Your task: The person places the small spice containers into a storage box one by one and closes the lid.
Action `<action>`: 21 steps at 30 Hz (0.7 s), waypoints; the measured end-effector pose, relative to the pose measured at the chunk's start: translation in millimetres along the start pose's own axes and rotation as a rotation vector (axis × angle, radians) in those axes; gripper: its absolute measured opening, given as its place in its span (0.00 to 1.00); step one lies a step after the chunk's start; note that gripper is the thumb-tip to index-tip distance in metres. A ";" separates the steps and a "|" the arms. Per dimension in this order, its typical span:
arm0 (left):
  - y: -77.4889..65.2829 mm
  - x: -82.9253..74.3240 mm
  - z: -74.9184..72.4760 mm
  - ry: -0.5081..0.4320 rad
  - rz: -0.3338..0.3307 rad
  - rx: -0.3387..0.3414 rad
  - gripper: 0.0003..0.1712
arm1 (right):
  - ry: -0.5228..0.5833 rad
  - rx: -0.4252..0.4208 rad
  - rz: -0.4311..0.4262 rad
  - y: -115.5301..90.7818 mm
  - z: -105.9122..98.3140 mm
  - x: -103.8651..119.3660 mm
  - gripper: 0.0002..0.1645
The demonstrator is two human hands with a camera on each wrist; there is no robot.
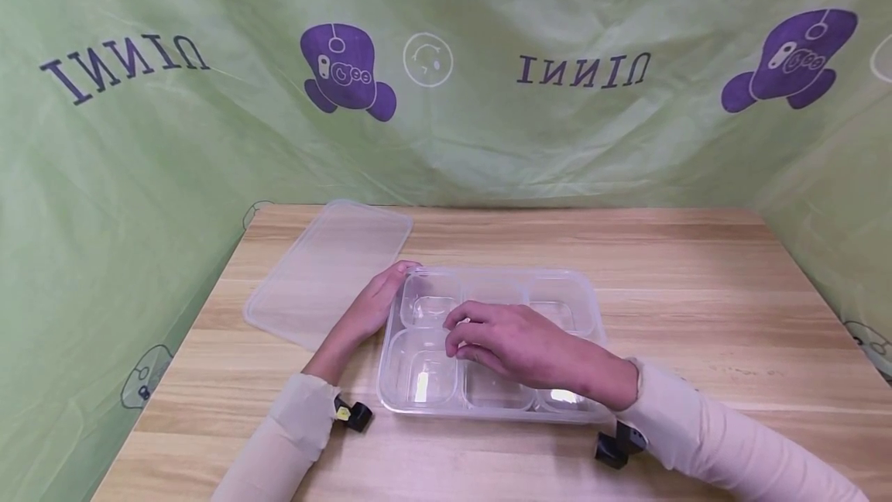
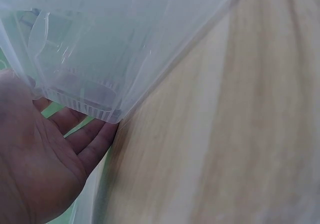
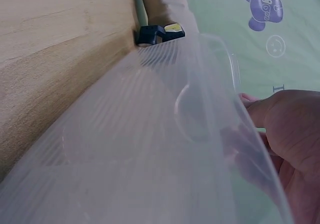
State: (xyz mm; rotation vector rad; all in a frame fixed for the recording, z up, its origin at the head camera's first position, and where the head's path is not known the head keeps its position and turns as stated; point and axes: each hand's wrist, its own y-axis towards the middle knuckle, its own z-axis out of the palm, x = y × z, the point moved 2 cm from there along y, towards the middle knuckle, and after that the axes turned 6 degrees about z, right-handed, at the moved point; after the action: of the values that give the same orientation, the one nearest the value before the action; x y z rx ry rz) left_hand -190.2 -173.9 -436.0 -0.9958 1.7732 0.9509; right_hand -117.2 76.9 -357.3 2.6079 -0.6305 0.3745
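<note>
A clear plastic divided container (image 1: 488,414) with several rounded compartments sits on the table, with nothing visible inside them. My left hand (image 1: 376,302) rests against its left side near the far corner. In the left wrist view the fingers (image 2: 95,141) extend along the container's outer wall (image 2: 150,49); the thumb is mostly hidden. Above the middle compartments is my right hand (image 1: 523,341), palm down, fingers loosely bent, with no object visible between them. The right wrist view shows the container's translucent side (image 3: 125,129) in front of part of that hand (image 3: 295,139).
A flat translucent lid (image 1: 327,269) lies at the back left of the wooden table (image 1: 697,277), partly behind the left hand. A green printed cloth (image 1: 488,153) hangs along the back and sides. Black wrist cameras (image 1: 612,452) hang below the sleeves, close to the container's near side.
</note>
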 end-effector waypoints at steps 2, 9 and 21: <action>-0.1 -0.5 -0.2 0.000 0.004 0.004 0.28 | 0.000 0.008 0.004 0.1 0.6 0.0 0.02; -0.6 -0.1 -0.4 0.005 0.004 0.004 0.28 | -0.012 0.012 -0.001 -0.1 2.7 0.7 0.03; -0.4 -0.3 -0.6 -0.012 -0.013 -0.004 0.29 | -0.061 0.034 0.016 -1.0 5.6 -0.1 0.05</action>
State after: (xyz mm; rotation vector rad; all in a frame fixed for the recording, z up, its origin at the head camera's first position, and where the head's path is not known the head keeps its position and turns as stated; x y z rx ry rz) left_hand -190.0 -174.5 -435.6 -1.0008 1.7533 0.9516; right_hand -115.9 75.2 -362.6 2.6573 -0.6715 0.3144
